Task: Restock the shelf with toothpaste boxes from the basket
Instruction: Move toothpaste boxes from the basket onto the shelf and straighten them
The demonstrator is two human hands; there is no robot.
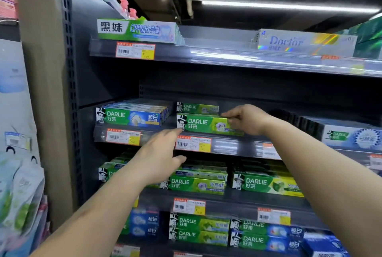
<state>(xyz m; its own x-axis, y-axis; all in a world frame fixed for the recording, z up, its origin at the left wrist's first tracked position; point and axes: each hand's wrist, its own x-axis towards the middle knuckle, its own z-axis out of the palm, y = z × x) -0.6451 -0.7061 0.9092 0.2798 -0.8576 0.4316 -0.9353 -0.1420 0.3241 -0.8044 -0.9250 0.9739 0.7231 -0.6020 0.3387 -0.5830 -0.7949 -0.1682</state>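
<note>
Right hand (247, 119) clamped on the right end of a green Darlie toothpaste box (203, 125), thumb and curled fingers pinching it at the front of the middle shelf (227, 147). Left hand (160, 153) open, fingers straight and reaching, fingertips just touching the box's lower left corner above the price tag (193, 144). Second green box (197, 108) just behind, farther in. Left on the same shelf, a row of blue-and-green Darlie boxes (132, 117). Above, a green-and-white box (137, 31) and a Doctor box (306, 42). Below, more Darlie boxes (196, 184) in stacked rows. Basket out of view.
</note>
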